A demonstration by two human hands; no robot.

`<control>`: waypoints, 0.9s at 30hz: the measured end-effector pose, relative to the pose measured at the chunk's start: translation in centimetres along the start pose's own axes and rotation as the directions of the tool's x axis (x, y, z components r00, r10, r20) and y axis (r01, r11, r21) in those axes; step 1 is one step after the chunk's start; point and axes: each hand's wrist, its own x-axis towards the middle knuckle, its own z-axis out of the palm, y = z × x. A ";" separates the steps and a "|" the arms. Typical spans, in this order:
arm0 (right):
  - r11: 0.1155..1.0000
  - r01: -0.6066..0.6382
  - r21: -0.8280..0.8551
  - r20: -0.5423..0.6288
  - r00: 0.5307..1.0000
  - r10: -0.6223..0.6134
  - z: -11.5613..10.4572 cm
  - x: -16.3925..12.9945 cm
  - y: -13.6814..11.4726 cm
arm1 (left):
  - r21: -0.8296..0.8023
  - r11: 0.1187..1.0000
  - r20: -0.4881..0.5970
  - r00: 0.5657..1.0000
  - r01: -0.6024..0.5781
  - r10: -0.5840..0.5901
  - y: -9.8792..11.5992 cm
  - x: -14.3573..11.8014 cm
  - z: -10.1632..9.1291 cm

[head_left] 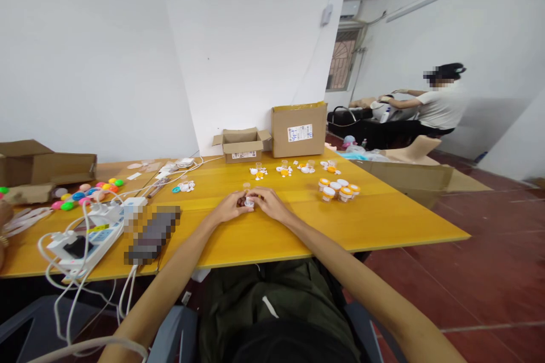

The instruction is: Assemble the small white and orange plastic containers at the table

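Over the middle of the yellow table (340, 227), my left hand (231, 207) is closed around a small white round plastic part (249, 202). The fingers of my right hand (269, 203) bend over the same part from the right, and they hide some of it. Just beyond my fingers stands a small clear cup (246, 186). Farther back lie little groups of white and orange plastic pieces (284, 170), with clear cups among them. To the right, several small jars (338, 188) with white and orange lids are bunched together.
A small open carton (242, 144) and a larger box (298, 130) stand at the back. On the left are a power strip (100, 232) with white cables, a pixelated dark device (154, 233) and colourful balls (79, 196). A person (443, 102) sits at the far right.
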 end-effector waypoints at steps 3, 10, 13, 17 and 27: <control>1.000 -0.001 0.019 0.011 1.000 0.001 0.0 0.1 0.1 | -0.005 1.000 0.002 1.000 0.002 -0.002 -0.1 0.0 0.0; 0.998 -0.011 0.057 0.027 1.000 0.009 0.1 0.2 0.4 | -0.028 1.000 0.000 1.000 0.000 0.000 -0.3 0.1 0.1; 0.998 -0.017 0.061 0.026 1.000 0.016 0.1 0.2 0.4 | -0.034 0.999 0.003 1.000 -0.003 0.003 -0.2 0.1 0.0; 0.998 -0.023 0.055 0.019 1.000 0.022 0.0 0.2 0.3 | -0.036 0.999 0.006 1.000 -0.008 0.009 0.0 0.1 -0.1; 0.998 -0.051 0.041 -0.009 0.999 0.051 -0.1 0.1 -0.2 | -0.021 1.000 0.008 1.000 -0.013 0.013 -0.1 0.0 -0.1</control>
